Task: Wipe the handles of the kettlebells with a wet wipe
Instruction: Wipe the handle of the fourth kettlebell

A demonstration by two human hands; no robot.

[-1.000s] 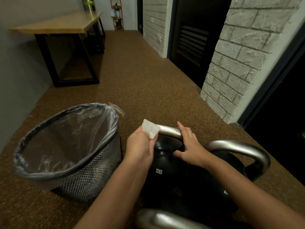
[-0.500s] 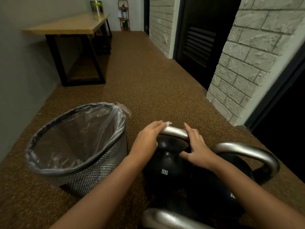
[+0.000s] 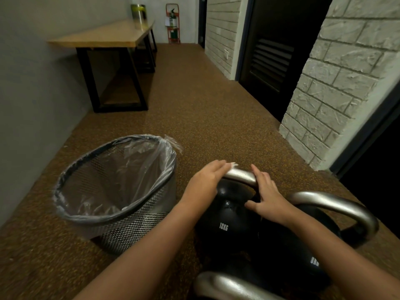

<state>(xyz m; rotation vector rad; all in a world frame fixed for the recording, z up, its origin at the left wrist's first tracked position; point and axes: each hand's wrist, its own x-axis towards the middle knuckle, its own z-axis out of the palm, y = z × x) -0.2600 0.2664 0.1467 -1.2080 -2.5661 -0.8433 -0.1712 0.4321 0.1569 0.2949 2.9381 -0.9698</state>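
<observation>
- The speckled brown floor [image 3: 205, 118] is carrying everything here, running between a grey wall on the left and a white brick wall [image 3: 337, 87] on the right.
- A wooden table [image 3: 104, 35] on black legs is standing against the left wall, far back, with a metal cylinder [image 3: 138, 10] sitting on its far end.
- A black mesh waste bin [image 3: 112, 191] lined with a clear plastic bag is standing on the floor just left of the kettlebells.
- Three kettlebells are crowding the floor at the bottom right: the 12KG kettlebell [image 3: 227, 221] in the middle, a second kettlebell [image 3: 337, 206] just to its right, and the steel handle of a third [image 3: 227, 284] showing at the bottom edge.
- The left hand [image 3: 207, 180] is lying over the left end of the 12KG kettlebell's steel handle [image 3: 240, 176], fingers curving round it and pressing the wet wipe against the metal.
- The right hand [image 3: 268, 198] is gripping the right end of the same handle, fingers laid over the top and thumb reaching across the black body below.
- The wet wipe [image 3: 232, 165] is mostly hiding under the left fingers; only a small white corner is peeking out on top of the handle.
</observation>
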